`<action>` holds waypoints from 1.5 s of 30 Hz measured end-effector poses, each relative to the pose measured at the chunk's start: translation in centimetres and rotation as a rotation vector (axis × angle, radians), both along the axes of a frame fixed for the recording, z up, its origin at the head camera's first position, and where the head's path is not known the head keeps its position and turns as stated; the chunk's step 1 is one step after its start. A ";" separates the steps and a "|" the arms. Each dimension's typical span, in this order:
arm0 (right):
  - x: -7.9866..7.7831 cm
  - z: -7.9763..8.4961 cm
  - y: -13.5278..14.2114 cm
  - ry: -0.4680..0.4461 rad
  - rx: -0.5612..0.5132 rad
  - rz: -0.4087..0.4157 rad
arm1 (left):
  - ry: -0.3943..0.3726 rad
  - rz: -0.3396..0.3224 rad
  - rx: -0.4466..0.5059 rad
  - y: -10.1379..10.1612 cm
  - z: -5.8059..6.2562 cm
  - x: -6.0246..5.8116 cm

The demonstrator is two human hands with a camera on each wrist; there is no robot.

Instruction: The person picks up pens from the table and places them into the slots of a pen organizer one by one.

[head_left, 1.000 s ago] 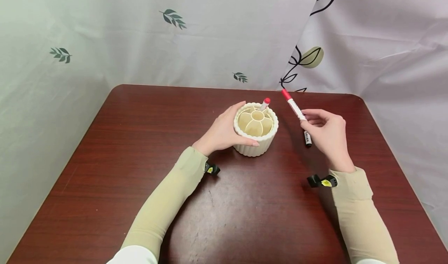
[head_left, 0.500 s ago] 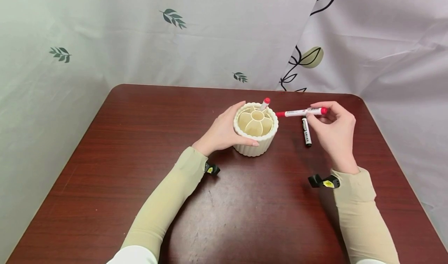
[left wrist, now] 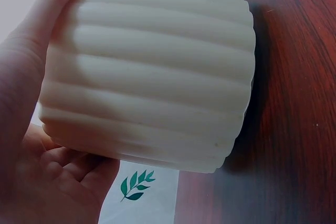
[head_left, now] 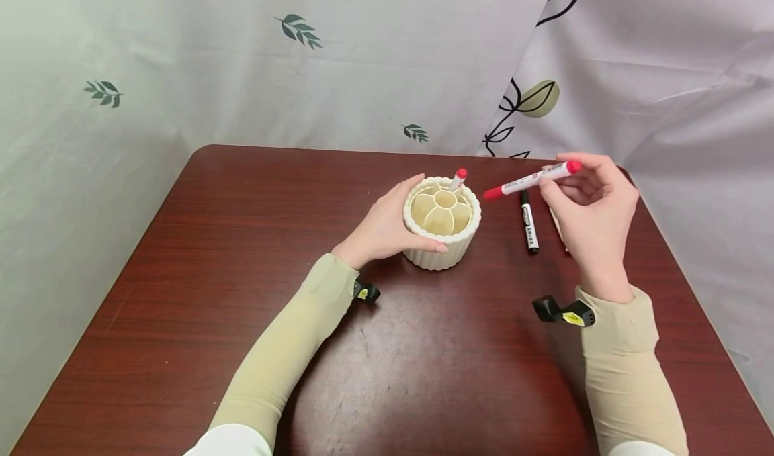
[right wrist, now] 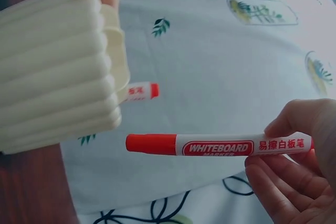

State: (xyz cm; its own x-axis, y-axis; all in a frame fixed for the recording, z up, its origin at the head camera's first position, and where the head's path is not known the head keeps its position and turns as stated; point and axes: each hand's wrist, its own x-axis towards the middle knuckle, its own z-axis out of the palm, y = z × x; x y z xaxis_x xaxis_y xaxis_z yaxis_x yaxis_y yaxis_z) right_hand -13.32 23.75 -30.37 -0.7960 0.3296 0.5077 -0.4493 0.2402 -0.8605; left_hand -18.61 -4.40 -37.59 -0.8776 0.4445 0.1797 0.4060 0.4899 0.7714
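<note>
A cream fluted pen holder (head_left: 444, 256) with petal-shaped compartments stands on the table. My left hand (head_left: 383, 231) grips its side, thumb along the front and fingers round the back, and the left wrist view is filled by its ribbed wall (left wrist: 147, 77). One red-ended marker (head_left: 457, 182) stands in a back compartment. To the right, my right hand (head_left: 598, 207) pinches a red whiteboard marker (right wrist: 218, 145) between thumb and fingers, raised above the table. Its long red cap points left and slightly down, just short of the holder's rim.
On the dark red wooden table (head_left: 338, 375), a black-capped marker (head_left: 529, 226) lies right of the holder. A slim pale pen-like thing (head_left: 557, 226) lies beyond it, partly hidden by my right hand. A patterned curtain (head_left: 363, 73) hangs behind the table.
My right hand has moved right and away from me, turning the red marker from cap-up to cap pointing left and down. The black marker came into full view. My left hand stays put.
</note>
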 end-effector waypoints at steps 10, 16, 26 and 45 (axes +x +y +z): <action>1.0 2.2 -2.1 0.068 -0.149 0.113 | 0.007 -0.004 0.003 0.0 -0.1 -0.1; 0.5 2.2 -2.6 0.079 -0.135 0.151 | 0.003 -0.003 0.006 0.0 0.0 -0.1; -1.0 1.5 -2.8 0.054 0.010 0.168 | 0.004 -0.007 0.003 0.0 -0.1 -0.1; -0.9 0.3 -5.1 -0.088 0.254 0.187 | 0.006 -0.006 0.004 0.1 -0.2 -0.3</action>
State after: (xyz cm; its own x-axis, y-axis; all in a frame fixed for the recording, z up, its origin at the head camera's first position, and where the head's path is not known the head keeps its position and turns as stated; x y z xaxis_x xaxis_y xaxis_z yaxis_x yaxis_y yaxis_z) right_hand -14.23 18.61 -30.05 -0.8751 0.0453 0.4817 -0.4327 0.3723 -0.8211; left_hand -18.88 -4.27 -37.76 -0.8740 0.4485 0.1867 0.4133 0.4846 0.7709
